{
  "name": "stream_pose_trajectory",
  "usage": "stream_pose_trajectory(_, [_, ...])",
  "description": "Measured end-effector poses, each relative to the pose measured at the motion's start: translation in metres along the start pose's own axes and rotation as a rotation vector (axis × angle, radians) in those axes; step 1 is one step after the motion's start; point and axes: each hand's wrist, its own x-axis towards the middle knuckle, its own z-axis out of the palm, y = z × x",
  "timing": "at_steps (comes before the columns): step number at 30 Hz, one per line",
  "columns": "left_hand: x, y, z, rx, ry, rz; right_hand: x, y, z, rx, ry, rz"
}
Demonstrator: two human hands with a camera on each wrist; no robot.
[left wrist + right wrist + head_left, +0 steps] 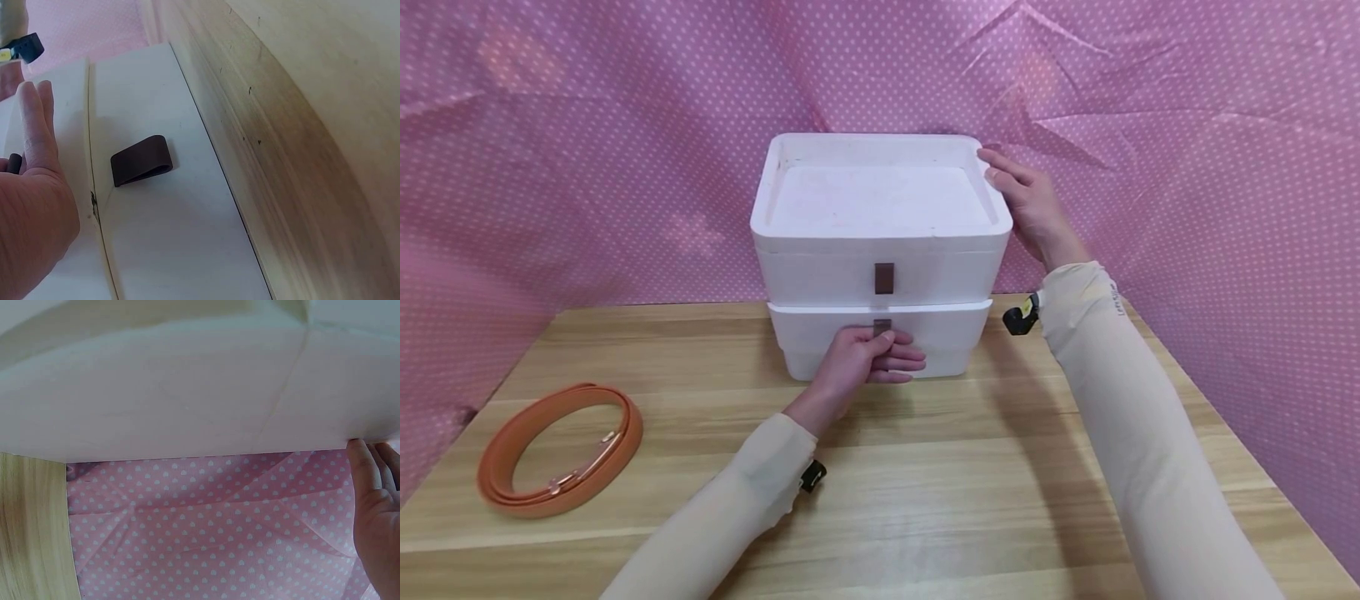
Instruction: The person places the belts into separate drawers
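Note:
A white drawer box point(883, 233) with a tray-like top stands at the back of the table. Its upper brown pull tab point(884, 278) hangs uncovered. Lower down, my left hand point(868, 357) pinches another brown pull tab point(882, 326) between thumb and forefinger, other fingers extended. That tab's drawer front point(955, 321) juts slightly beyond the sections above and below. The left wrist view shows the bottom tab point(142, 161) beneath my left hand point(34, 200). My right hand point(1030, 204) rests with fairly straight fingers point(364, 465) against the box's right side, near the back corner.
A coiled orange-brown belt point(520, 433) with a metal buckle lies at the left of the wooden table point(910, 500). Pink dotted cloth point(662, 125) hangs behind the box and along both sides. Both wrists carry a small black camera.

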Motion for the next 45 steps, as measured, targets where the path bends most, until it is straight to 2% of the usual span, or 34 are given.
stream_pose_trajectory(25, [0.0022, 0.0014, -0.002, -0.016, -0.004, -0.026, -0.001, -0.0018, 0.0008, 0.01, 0.002, 0.009])
stream_pose_trajectory(35, [0.002, 0.0032, -0.0008, -0.034, 0.012, -0.041, -0.0008, -0.002, 0.0006, 0.007, 0.005, 0.015])
stream_pose_trajectory(45, [0.0062, 0.0019, 0.0001, -0.038, 0.035, -0.031, -0.0006, -0.0018, -0.0005, 0.014, 0.002, 0.025])
